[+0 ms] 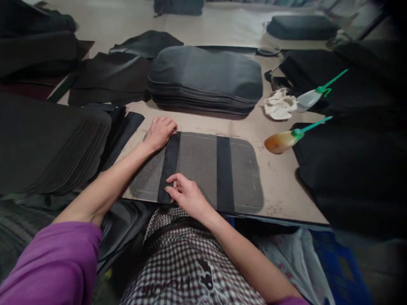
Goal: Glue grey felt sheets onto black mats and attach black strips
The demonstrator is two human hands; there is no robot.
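Observation:
A grey panel with rounded corners (199, 169) lies flat on the table in front of me, its rough face up. Two black fabric strips cross it from far edge to near edge, a left strip (172, 156) and a right strip (225, 173). At the far end of the left strip, my left hand (161, 132) rests with fingers bent together over the strip's end; its fingertips are partly hidden. My right hand (186, 194) is at that strip's near end, thumb and forefinger apart, with nothing visible between them.
Behind the panel stands a stack of black rounded panels (206, 80). More dark panels (57, 144) are fanned out at left. On the right are an amber glue bottle (280, 142), a whitish bottle (308, 101), a crumpled white cloth (280, 105) and black sheets (352, 169).

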